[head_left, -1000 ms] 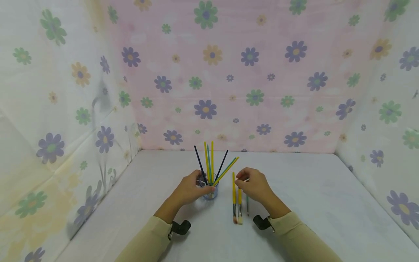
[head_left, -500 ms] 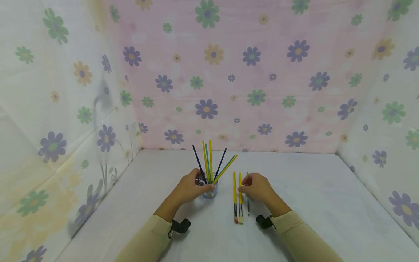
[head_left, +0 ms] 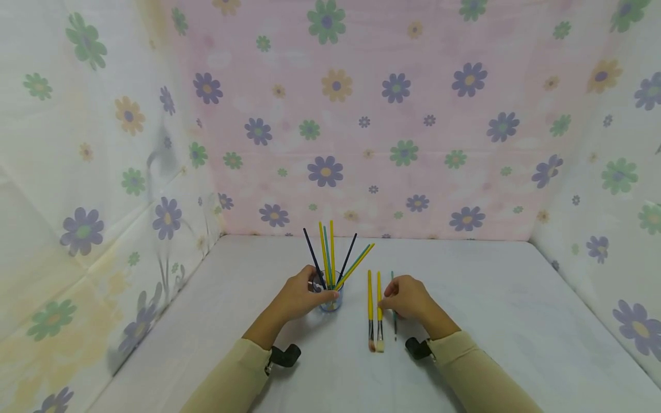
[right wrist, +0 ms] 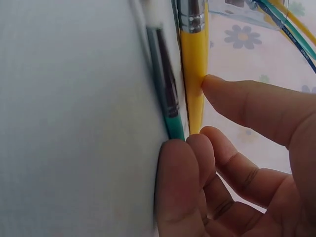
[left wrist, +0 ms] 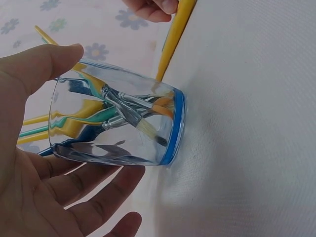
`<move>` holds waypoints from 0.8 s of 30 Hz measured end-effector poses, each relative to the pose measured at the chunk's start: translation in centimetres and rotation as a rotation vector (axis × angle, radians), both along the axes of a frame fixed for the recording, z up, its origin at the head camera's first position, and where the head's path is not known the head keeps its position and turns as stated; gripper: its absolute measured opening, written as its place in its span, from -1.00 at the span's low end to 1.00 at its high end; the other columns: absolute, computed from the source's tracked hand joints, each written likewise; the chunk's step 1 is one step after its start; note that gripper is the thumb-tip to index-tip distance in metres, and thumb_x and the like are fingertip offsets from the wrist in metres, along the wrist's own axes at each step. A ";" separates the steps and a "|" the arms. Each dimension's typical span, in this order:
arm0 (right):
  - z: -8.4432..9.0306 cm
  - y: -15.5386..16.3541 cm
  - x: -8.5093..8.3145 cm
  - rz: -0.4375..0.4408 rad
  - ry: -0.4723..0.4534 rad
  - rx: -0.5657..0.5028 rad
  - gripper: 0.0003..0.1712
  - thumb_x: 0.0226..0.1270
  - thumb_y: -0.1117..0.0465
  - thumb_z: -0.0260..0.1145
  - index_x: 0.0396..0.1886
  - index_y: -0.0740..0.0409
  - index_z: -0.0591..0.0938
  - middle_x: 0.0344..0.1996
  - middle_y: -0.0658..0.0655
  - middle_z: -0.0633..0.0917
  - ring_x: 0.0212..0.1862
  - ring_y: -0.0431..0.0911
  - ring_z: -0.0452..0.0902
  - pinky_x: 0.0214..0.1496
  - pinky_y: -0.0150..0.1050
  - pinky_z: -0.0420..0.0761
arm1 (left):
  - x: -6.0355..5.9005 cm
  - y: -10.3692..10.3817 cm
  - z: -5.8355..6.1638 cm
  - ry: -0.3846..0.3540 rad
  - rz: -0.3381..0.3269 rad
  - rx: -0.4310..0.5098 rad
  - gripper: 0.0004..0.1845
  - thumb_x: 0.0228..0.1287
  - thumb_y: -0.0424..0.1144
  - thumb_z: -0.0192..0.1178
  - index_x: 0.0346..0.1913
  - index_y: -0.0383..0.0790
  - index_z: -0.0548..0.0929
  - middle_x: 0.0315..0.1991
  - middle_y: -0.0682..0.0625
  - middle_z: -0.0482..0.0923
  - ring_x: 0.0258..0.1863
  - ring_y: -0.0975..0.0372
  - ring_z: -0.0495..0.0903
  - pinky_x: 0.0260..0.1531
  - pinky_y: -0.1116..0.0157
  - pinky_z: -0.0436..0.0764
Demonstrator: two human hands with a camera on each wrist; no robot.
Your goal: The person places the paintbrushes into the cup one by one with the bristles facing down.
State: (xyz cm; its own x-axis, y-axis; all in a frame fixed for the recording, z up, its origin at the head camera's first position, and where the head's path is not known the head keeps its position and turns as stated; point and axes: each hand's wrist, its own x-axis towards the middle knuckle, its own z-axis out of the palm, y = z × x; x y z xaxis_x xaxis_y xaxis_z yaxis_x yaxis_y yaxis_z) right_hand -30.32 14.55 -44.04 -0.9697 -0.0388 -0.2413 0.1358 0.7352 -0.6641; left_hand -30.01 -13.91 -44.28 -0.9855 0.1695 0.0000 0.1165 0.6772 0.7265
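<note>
My left hand (head_left: 321, 293) grips a clear glass cup (head_left: 330, 303) with a blue base rim, thumb and fingers wrapped round its wall (left wrist: 118, 123). Several brushes (head_left: 333, 252) in yellow, teal and dark blue stand in it, handles up. To its right, two yellow brushes (head_left: 369, 304) lie side by side on the table, with a thin teal brush (head_left: 395, 327) beside them. My right hand (head_left: 387, 299) is curled over these. Its thumb touches a yellow handle (right wrist: 193, 74) and its fingertips sit on the teal brush (right wrist: 170, 111).
The white table (head_left: 490, 321) is walled on three sides by flowered cloth: pink at the back (head_left: 361, 115), pale at the left and right. Black wrist mounts (head_left: 284, 357) sit on both cream sleeves.
My right hand has drawn back toward me along the lying brushes, uncovering more of the second yellow handle. The teal brush has slid slightly nearer. The left hand and cup have stayed put.
</note>
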 end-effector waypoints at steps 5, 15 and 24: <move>-0.4 0.4 -0.4 -0.004 0.001 0.008 -0.69 0.16 0.08 0.62 -0.25 0.09 0.67 -0.28 0.09 0.67 -0.39 -0.08 0.58 -0.43 -0.31 0.62 | 0.0 0.0 0.0 -0.007 -0.003 0.003 -0.28 0.10 0.32 0.46 0.16 -0.05 0.49 0.00 -0.01 0.68 0.07 0.09 0.64 0.06 -0.08 0.65; -0.5 1.6 -0.6 -0.017 0.017 -0.001 -0.70 0.11 0.19 0.64 -0.25 0.14 0.68 -0.35 0.09 0.70 -0.45 -0.10 0.63 -0.44 -0.29 0.64 | 0.1 0.0 0.2 -0.019 0.005 -0.008 -0.26 0.09 0.34 0.46 0.17 -0.03 0.49 0.01 -0.02 0.69 0.06 0.09 0.64 0.02 -0.06 0.66; 0.3 2.7 -0.8 -0.044 -0.028 0.045 -0.70 0.11 0.26 0.61 -0.23 0.21 0.66 -0.40 0.13 0.72 -0.41 -0.08 0.66 -0.41 -0.29 0.67 | 0.2 0.0 0.2 -0.018 0.008 -0.009 -0.25 0.08 0.35 0.45 0.17 -0.03 0.49 0.03 -0.02 0.69 0.09 0.09 0.64 0.03 -0.07 0.66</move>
State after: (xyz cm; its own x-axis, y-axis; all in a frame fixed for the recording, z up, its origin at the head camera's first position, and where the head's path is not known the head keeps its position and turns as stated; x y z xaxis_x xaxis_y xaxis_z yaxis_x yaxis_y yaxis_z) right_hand -31.16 17.26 -43.71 -0.9629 0.0153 -0.2694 0.1872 0.7570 -0.6260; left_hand -29.85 -13.88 -44.06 -0.9868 0.1611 -0.0189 0.0980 0.6849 0.7220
